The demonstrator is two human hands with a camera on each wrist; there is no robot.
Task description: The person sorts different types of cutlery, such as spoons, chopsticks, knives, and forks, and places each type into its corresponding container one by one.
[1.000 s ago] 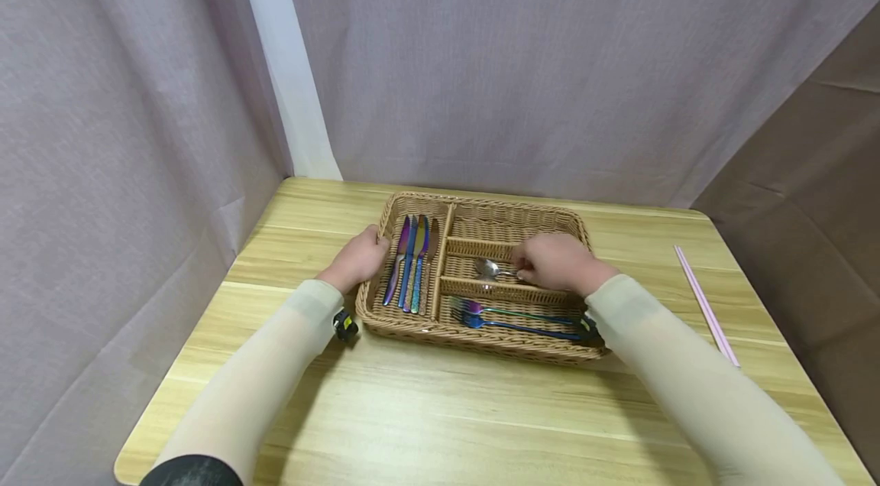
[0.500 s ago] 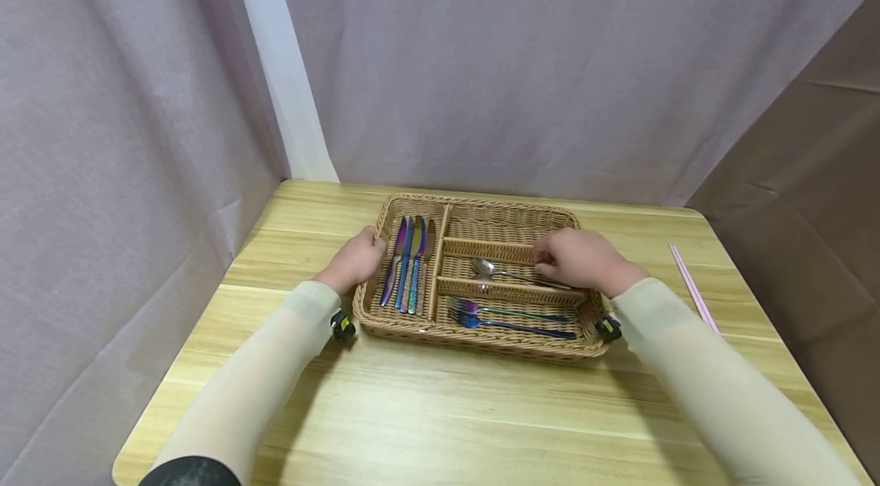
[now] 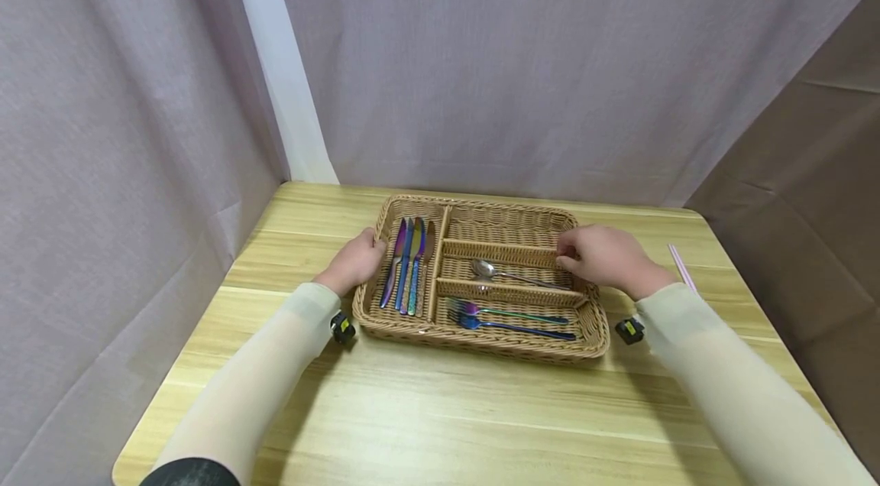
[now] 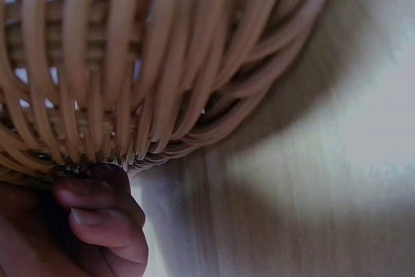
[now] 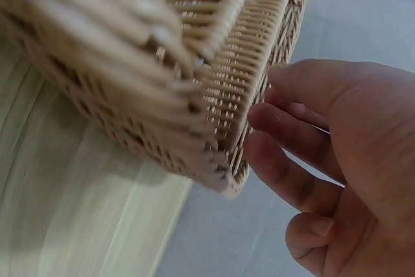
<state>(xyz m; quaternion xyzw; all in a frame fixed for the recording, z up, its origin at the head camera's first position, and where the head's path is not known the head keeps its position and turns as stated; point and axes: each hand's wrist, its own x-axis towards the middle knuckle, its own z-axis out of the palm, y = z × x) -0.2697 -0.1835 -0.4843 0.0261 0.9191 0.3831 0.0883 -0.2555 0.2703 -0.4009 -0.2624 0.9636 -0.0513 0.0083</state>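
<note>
A woven wicker cutlery basket (image 3: pixel 481 351) with several compartments lies on the table. My left hand (image 3: pixel 354 263) grips its left rim; in the left wrist view its fingers (image 4: pixel 110 225) are curled against the wicker. Over the right rim hovers my right hand (image 3: pixel 608 257), its fingers loosely bent with nothing between them. In the right wrist view, the thumb and fingertips are close beside the rim (image 5: pixel 259 95); contact is unclear. A silver spoon (image 3: pixel 484 268) lies in the middle right compartment, handle pointing right. Several colourful knives (image 3: pixel 406 272) fill the left compartment. Two forks (image 3: pixel 516 325) lie in the front right one.
Pink chopsticks (image 3: pixel 681 266) lie on the wooden table (image 3: pixel 440 417) at the right, partly hidden by the right sleeve. Grey curtains (image 3: pixel 516 73) hang behind and to the left. Brown cloth (image 3: pixel 811 165) hangs at the right.
My right hand has let go of the spoon, which stays in the middle compartment, and has moved right to the basket's right rim. My left hand keeps its hold.
</note>
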